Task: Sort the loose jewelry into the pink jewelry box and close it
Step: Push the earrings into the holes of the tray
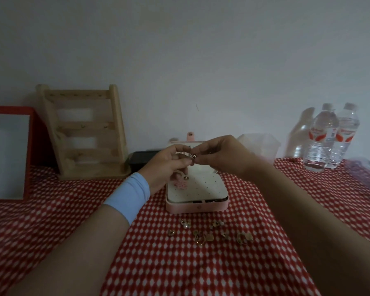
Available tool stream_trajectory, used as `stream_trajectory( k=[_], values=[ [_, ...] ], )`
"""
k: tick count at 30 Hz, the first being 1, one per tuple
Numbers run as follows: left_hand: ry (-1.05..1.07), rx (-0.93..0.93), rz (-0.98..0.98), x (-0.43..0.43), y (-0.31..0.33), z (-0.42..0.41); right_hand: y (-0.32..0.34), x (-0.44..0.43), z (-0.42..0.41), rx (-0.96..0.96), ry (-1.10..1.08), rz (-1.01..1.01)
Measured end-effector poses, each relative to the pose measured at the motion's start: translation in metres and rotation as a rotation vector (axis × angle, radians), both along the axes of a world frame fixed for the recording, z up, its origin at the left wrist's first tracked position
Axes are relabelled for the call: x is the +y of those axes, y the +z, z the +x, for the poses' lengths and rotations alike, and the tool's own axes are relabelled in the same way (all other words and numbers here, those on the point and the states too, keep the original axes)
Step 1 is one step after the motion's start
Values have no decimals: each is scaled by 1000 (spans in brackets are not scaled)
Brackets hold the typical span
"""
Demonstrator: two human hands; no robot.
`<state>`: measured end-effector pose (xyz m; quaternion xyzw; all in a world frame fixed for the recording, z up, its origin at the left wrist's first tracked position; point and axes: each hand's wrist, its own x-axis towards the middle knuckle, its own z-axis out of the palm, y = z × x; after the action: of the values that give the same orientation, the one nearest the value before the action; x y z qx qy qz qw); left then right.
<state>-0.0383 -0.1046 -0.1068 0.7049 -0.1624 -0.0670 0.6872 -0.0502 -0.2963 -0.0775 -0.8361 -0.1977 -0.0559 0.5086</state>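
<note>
A small round earring [194, 155] hangs over the far edge of the open pink jewelry box [198, 208]. The left hand [167, 165] pinches it from 9 o'clock and the right hand [218, 154] from 3 o'clock, equally near. The perforated panel [203, 186] lies at 6 o'clock below the fingertips. More loose jewelry [209, 233] sits beyond the box's 6 o'clock side.

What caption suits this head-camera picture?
Left hand and right hand pinch an earring above the open pink jewelry box; loose jewelry lies nearer.
</note>
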Motion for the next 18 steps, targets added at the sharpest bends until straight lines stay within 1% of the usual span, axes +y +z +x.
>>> stream_trajectory(
  k=[3, 8, 10, 12, 14, 15, 18],
  values=[
    [-11, 47, -30, 5, 1, 9, -4, 7, 10, -37, -15, -12],
    [-25, 96, -86, 12, -3, 21, -10, 13, 20, -38, 48, 20],
    [-6, 114, -76, 12, -7, 26, -11, 14, 23, -47, 42, -41],
    [33, 111, -9, 12, -9, 29, -14, 15, 28, -51, 13, -122],
    [89, 49, 111, 13, -14, 31, -17, 17, 32, -77, -23, -194],
    [129, -14, 183, 14, -17, 31, -19, 18, 34, -88, -35, -221],
    [208, -306, 452, 22, -27, 32, -27, 16, 42, -90, -56, -305]
  ],
)
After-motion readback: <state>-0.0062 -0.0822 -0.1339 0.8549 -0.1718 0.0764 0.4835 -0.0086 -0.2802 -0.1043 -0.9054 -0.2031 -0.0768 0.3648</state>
